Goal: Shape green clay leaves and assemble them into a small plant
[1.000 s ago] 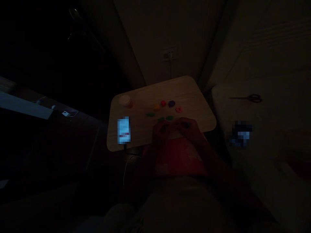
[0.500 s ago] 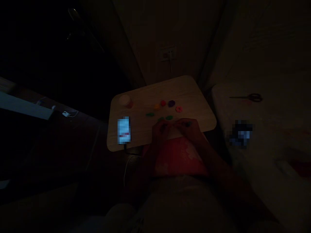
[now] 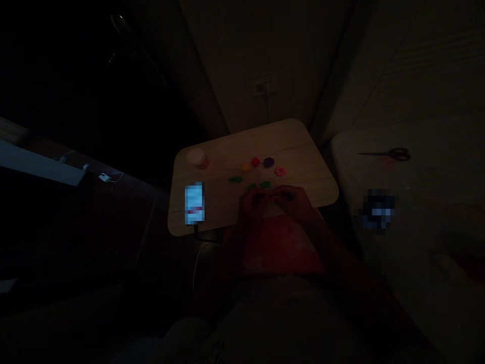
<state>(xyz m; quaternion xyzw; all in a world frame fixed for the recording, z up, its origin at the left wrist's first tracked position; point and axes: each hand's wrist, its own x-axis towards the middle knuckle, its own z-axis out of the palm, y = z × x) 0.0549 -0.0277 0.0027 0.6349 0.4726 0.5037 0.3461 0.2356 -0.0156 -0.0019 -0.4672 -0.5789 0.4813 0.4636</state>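
In dim light my left hand (image 3: 251, 201) and my right hand (image 3: 291, 198) meet at the near edge of a small wooden table (image 3: 223, 202). The fingers of both are curled and their tips come together; whatever lies between them is too dark and small to name. Just beyond them are green leaf-shaped pieces (image 3: 264, 185), another green piece (image 3: 235, 179) farther left, an orange piece (image 3: 245, 167), a red ball (image 3: 255, 162), a dark purple piece (image 3: 269, 162) and a pink flower-like ring (image 3: 280, 171).
A lit phone (image 3: 194, 203) with a cable lies at the table's left, below a lidded tub (image 3: 198, 158). Scissors (image 3: 386, 154) and a blurred dark object (image 3: 378, 210) rest on the pale surface at right. A wall socket (image 3: 264, 86) is behind.
The view has shifted very slightly. Both hands stay together at the table edge, with only small finger movement; the pieces lie as before.
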